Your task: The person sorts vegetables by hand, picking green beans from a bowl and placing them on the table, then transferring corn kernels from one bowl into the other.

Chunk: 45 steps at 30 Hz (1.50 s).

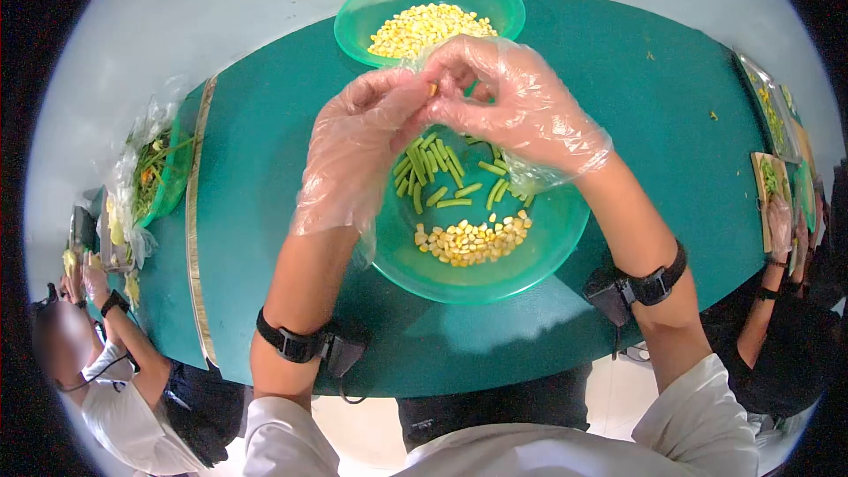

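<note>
Both my hands wear clear plastic gloves and meet above a translucent green bowl (424,281). My left hand (358,137) is closed in a pinch on a small yellow-orange piece that looks like a corn kernel (433,88). Against its fingertips, my right hand (521,102) has its thumb and fingers curled together; what they hold, if anything, is hidden. Cut green bean pieces (428,163) lie in the bowl's far part, partly covered by my hands. Loose corn kernels (473,243) form a curved band on its near side.
Behind my hands stands a second green bowl (353,31) of corn kernels. The green table (654,168) has a metallic strip (196,238) at left. Left of it are a vegetable basket (168,177) and a person at work. Another person's gloved hand (779,225) is near a board at right.
</note>
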{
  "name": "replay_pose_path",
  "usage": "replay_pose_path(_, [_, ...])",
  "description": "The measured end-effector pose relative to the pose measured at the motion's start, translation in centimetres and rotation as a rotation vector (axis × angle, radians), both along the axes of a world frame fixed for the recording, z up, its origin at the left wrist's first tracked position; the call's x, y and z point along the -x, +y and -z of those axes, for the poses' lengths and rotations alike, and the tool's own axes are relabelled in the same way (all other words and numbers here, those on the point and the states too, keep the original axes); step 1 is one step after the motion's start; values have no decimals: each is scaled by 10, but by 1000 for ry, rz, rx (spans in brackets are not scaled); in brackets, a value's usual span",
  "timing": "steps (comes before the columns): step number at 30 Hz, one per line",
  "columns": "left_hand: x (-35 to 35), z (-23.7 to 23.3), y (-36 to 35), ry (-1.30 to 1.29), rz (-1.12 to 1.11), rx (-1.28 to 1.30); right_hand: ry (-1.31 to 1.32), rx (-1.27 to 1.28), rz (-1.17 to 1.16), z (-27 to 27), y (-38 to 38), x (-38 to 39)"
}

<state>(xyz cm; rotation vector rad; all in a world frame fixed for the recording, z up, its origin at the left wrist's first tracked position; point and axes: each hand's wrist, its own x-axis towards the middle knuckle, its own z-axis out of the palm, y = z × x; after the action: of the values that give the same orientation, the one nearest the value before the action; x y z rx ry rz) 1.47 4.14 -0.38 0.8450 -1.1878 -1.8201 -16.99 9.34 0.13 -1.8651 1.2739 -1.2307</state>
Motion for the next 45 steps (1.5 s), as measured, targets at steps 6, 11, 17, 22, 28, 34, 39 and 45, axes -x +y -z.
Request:
replay_pose_path(6, [2, -2, 6, -145, -59, 73, 0, -50, 28, 5, -4, 5])
replay_pose_path(11, [2, 2, 6, -161, -25, 170, -5, 14, 160, 6, -6, 8])
replay_pose_path(17, [3, 2, 8, -212, 69, 240, 415, 279, 464, 7, -20, 21])
replay_pose_path(22, [2, 3, 10, -241, 102, 257, 537, 338, 437, 2, -21, 22])
replay_pose_path(28, [0, 0, 8, -295, 80, 297, 554, 328, 319, -19, -21, 25])
replay_pose_path(34, [-4, -5, 6, -221, 43, 282, 681, 377, 319, 3, -32, 19])
replay_pose_path(39, [-3, -1, 1, -261, 45, 270, 616, 361, 301, 6, -32, 21])
replay_pose_path(45, [-3, -1, 4, -225, -16, 270, 479, 440, 366, 6, -30, 24])
